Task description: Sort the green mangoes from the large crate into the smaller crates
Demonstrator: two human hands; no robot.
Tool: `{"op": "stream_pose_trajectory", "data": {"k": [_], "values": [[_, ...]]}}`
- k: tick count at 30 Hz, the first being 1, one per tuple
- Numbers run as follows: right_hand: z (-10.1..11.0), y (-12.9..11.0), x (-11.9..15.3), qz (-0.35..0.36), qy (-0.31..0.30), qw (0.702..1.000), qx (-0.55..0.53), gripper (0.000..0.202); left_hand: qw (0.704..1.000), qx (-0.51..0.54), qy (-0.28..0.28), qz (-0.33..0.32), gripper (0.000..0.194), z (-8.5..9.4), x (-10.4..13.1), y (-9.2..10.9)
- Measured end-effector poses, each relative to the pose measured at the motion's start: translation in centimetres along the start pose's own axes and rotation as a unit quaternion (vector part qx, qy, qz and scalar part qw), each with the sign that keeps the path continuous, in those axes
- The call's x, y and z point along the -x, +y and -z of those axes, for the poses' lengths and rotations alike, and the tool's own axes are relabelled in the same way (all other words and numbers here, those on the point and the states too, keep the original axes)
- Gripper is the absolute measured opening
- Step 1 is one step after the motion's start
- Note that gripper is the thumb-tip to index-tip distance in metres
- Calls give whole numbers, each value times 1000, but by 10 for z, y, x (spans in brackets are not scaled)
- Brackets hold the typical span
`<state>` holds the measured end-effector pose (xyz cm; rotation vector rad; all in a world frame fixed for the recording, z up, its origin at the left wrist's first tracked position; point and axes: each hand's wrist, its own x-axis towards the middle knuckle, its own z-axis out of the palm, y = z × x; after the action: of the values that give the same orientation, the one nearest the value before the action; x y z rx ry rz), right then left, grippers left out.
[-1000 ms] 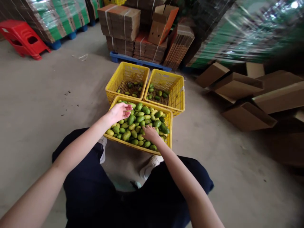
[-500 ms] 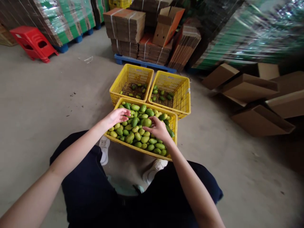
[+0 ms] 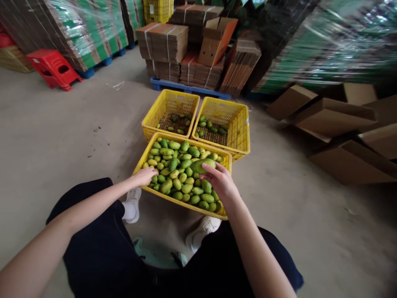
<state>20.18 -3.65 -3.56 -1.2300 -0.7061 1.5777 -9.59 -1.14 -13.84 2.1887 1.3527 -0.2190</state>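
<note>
Near the middle of the frame, the right hand (image 3: 225, 184) has its fingers closed on one end of a large green fruit (image 3: 203, 165), gripping it just above the heap. The thumb and fingers seem to take only that end, so a light, even hold well round the body would steady it better than a hard pinch, which could bruise the skin. The left hand (image 3: 145, 176) reaches over the left side of the full crate (image 3: 182, 204), its fingers down among the smaller fruit (image 3: 166, 186); whether they grip a piece or merely touch, one cannot tell. There, fingertips are best slid gently between neighbours, one piece lifted straight up, so that the pile does not roll toward the low front rim. The held fruit hangs clear enough to be turned and looked over by rolling the wrist. Above the full crate in the frame, the left back crate (image 3: 145, 128) and the right back crate (image 3: 244, 132) each hold a few scattered fruit; anything put into them should be laid down, not dropped.
</note>
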Motion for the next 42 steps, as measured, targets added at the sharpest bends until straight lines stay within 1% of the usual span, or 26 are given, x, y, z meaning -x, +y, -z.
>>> {"op": "stream_pose_trajectory", "data": {"k": [2,4,8,11,13,15,16,17,18,19,20,21,22,23,24,25,27,29,32,34,36,38,39,42], "values": [[0,-2,2,-17,9,1000,10,31,999,-46,-26,-6,47,-7,0,2],[-2,-3,4,-30,10,999,13,30,997,-68,-37,-7,47,-13,-3,6],[-5,-6,5,-34,3,999,3,29,993,-117,-13,15,42,-22,-10,19],[-4,-7,5,-37,-5,999,-12,25,991,-128,2,28,36,-20,-13,26],[-1,-9,4,-47,-7,999,-18,23,992,-124,10,33,31,-11,-14,28],[1,-10,3,-58,-2,998,-21,23,992,-116,22,33,29,5,-15,29],[2,-11,3,-62,2,998,-27,23,996,-83,27,26,31,16,-16,30],[2,-12,2,-64,4,997,-38,24,999,-31,32,12,34,28,-16,33],[2,-13,1,-62,3,997,-52,26,997,74,35,-16,38,41,-15,36],[2,-14,0,-56,-2,996,-68,28,978,200,31,-50,41,54,-13,42],[2,-15,-1,-44,-10,996,-81,30,945,314,29,-88,44,66,-10,48],[1,-16,-2,-27,-20,995,-91,32,908,402,30,-118,46,77,-7,56],[0,-17,-3,-5,-29,995,-96,34,874,466,35,-135,49,87,-3,65],[-1,-18,-3,19,-39,994,-96,35,846,511,47,-144,51,95,1,74],[-3,-19,-4,47,-48,993,-92,36,827,538,62,-151,52,102,4,83],[-5,-21,-3,78,-56,991,-88,36,817,550,76,-157,53,107,7,90],[-9,-26,-1,139,-66,985,-79,38,811,550,100,-171,53,114,9,102],[-13,-30,2,196,-69,976,-71,46,812,538,135,-179,51,118,8,109],[-19,-29,4,263,-68,961,-47,53,816,495,229,-191,48,121,7,113],[-21,-25,4,307,-56,950,-18,54,826,431,298,-210,45,123,9,114],[-23,-21,3,355,-33,934,35,56,829,356,363,-231,39,124,12,115],[-25,-19,3,407,-10,906,117,56,825,296,415,-244,35,125,15,117],[-27,-19,4,432,2,886,165,54,822,275,432,-250,34,125,17,117],[-32,-16,5,498,34,821,278,42,820,230,451,-267,33,126,20,119]]}}
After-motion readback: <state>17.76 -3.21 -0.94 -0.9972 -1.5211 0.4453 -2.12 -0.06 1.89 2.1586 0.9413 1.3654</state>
